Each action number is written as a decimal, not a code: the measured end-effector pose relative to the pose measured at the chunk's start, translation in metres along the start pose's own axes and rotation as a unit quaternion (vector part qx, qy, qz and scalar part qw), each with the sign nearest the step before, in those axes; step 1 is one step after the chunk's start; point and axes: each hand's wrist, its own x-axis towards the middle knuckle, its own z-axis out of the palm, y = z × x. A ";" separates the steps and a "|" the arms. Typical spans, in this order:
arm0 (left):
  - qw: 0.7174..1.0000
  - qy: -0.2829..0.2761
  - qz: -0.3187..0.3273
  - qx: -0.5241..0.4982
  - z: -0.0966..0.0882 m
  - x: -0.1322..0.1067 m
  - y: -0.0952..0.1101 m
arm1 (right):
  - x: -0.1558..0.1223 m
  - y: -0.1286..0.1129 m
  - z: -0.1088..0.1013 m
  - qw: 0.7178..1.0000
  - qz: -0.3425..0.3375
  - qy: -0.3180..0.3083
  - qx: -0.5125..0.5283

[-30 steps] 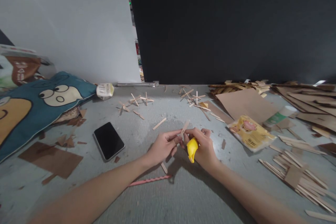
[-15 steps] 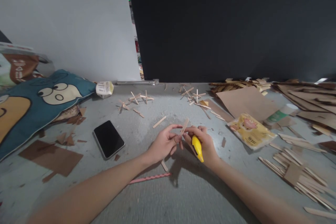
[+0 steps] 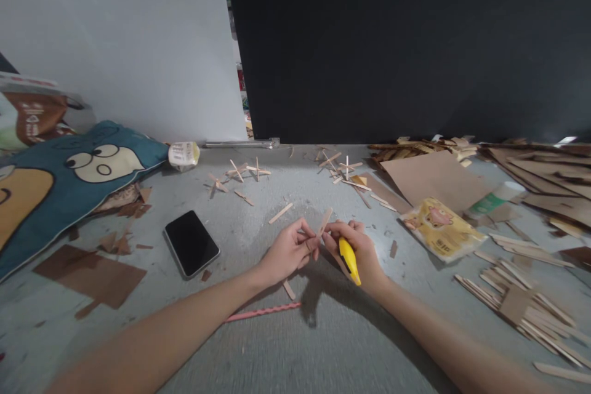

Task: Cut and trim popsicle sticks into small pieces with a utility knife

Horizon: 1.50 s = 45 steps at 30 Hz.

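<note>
My left hand [image 3: 290,249] pinches a flat wooden craft stick [image 3: 325,220], which points up and away to the right between my hands. My right hand [image 3: 360,251] is closed around a yellow utility knife [image 3: 349,261]. Its handle end sticks out toward me, and its blade end is hidden by my fingers. The fingertips of both hands meet close to the lower part of the stick. Another craft stick [image 3: 289,290] lies under my left wrist, and a loose one [image 3: 281,213] lies just beyond my hands among small pale crumbs.
A phone [image 3: 191,244] and blue cushion [image 3: 92,178] lie left; a pink wavy strip [image 3: 263,312] lies in front. Crossed-stick pieces [image 3: 257,170] stand at the back. To the right are a yellow packet [image 3: 442,229], a glue-stick-like tube [image 3: 496,199], cardboard [image 3: 434,181] and a stick pile [image 3: 535,308].
My left fingers have drawn in slightly around the craft stick. The knife in my right hand has shifted a little to the right. Everything else lies as before.
</note>
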 end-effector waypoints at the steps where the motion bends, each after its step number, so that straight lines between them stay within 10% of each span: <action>1: 1.000 0.003 0.002 -0.001 0.000 0.000 -0.001 | 0.000 0.000 0.000 1.000 -0.005 0.000 -0.002; 8: 0.997 0.041 0.025 0.065 -0.003 0.001 -0.006 | -0.002 -0.001 0.002 0.999 -0.026 -0.018 -0.006; 14: 0.978 -0.042 0.069 0.195 0.008 -0.012 -0.006 | 0.001 0.001 0.000 1.000 -0.015 -0.004 -0.007; 21: 0.984 0.145 0.078 0.068 -0.001 0.003 0.000 | -0.001 -0.003 0.003 0.997 -0.039 0.064 -0.027; 27: 0.986 0.138 0.045 0.078 -0.002 0.006 -0.005 | -0.004 -0.009 -0.005 0.990 -0.001 0.136 0.042; 33: 0.986 0.135 0.031 0.097 -0.001 0.003 -0.003 | -0.014 -0.014 -0.012 0.997 -0.019 0.015 0.077; 45: 0.979 0.088 0.028 0.179 0.001 -0.002 -0.006 | -0.003 -0.027 -0.013 0.999 -0.050 -0.007 0.020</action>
